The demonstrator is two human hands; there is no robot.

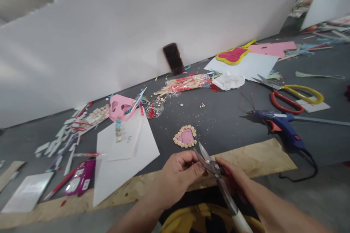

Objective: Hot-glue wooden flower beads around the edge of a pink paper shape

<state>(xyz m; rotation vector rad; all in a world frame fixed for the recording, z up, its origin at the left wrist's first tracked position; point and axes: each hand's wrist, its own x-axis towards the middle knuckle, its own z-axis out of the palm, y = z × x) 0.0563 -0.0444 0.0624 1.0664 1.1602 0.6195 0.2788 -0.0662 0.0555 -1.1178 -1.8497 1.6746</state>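
My right hand (242,180) is wrapped round a pair of pruning shears (216,169), whose blades stand apart and point up and left. Close to the blades, my left hand (177,173) is closed in a pinch, thumb against fingers. Whatever lies between those fingertips is hidden or too small to name. Just beyond both hands, a pink piece (187,136) edged with small beige bits lies flat on the dark table. Tiny beige pieces (201,105) and crumbs are scattered behind it.
Right: a blue glue gun (281,120) and yellow-and-red-handled scissors (306,94). Left: white sheets (120,178), a pink mask-shaped cutout (120,107) and a purple packet (81,177). At the back, a phone (173,58) leans against the white panel (115,43) near wrapped sticks (188,83).
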